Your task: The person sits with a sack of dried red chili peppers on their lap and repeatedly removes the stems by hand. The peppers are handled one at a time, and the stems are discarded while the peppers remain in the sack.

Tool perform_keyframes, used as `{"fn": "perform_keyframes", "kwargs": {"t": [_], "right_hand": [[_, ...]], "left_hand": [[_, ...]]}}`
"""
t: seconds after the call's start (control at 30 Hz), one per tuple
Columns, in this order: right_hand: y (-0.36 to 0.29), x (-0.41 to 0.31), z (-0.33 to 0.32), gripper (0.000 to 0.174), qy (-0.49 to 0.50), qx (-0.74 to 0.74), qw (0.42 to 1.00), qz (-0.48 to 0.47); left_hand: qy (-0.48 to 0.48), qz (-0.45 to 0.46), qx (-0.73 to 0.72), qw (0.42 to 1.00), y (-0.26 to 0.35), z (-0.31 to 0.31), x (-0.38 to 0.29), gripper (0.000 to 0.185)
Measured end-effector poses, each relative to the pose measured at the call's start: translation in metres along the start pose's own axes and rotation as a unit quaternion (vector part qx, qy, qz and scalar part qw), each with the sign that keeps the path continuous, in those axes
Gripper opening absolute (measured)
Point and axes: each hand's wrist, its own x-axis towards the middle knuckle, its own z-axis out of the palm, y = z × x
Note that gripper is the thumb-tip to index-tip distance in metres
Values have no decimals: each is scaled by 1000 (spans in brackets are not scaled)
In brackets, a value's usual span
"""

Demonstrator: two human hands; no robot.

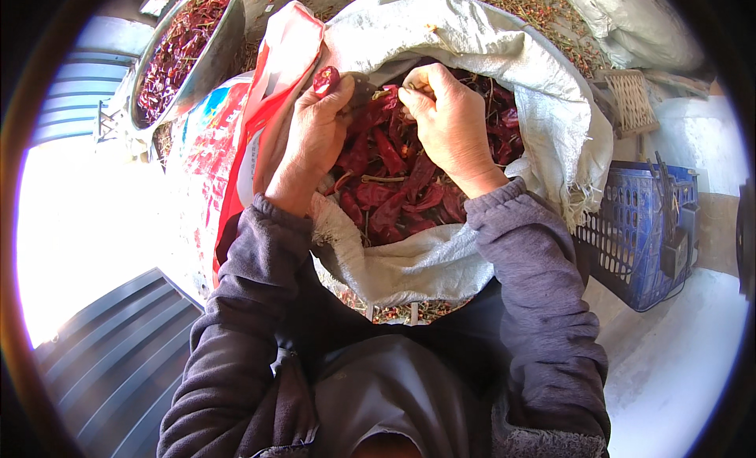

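My left hand (316,130) is closed around a dried red chili pepper (326,82), whose end sticks up beyond the thumb. To its right, my right hand (452,124) has its thumb and forefinger pinched together above the heap. Whether something small is between those fingertips is too fine to tell. A red pepper with a pale stem (385,96) shows just left of the right fingertips. Below both hands, dried red chili peppers (401,192) fill a white woven sack (419,266) with its rim folded outward.
A red-and-white printed bag (218,145) stands at the left. Beyond it is a metal basin (233,50) of dried red peppers. A blue plastic crate (638,233) sits at the right, below a small woven-top stool (631,100). Stems and scraps (531,12) litter the floor.
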Motion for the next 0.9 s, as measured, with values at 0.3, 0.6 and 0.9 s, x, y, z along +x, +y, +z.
{"fn": "perform_keyframes", "kwargs": {"t": [0.3,0.6,0.9], "right_hand": [[4,-4,-4,11,-7,6,999,44],[10,-6,-1,12,-18,-17,999,37],[5,-15,7,13,-49,-9,997,57]], "left_hand": [[5,33,230,973,7,5,-4,19],[2,14,188,982,8,-1,2,10],[-62,103,33,992,34,18,15,33]]}}
